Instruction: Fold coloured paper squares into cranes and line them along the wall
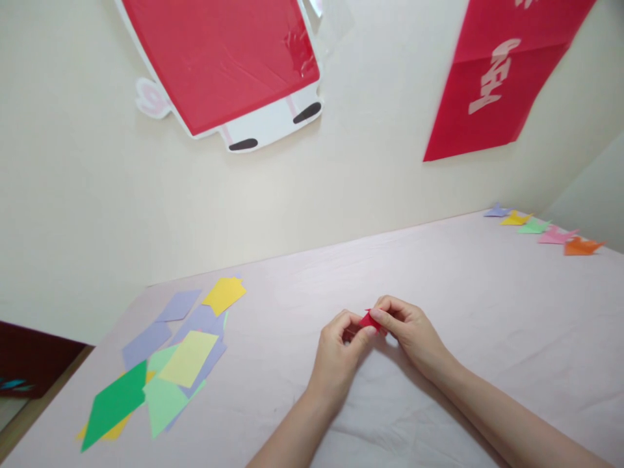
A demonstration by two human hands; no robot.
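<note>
A small piece of folded red paper is pinched between both hands above the pale cloth-covered table. My left hand is closed on its left side, thumb in front and fingers curled behind. Gripping the upper right of the paper is my right hand, its thumb laid over the front. A thin red point sticks up at the top of the fold. The fingers hide most of the paper, so its full shape cannot be made out.
Loose sheets in purple, yellow and green lie overlapping at the left, a dark green sheet nearest. Several folded paper figures stand in a row at the far right edge. A wall with red decorations rises behind the table.
</note>
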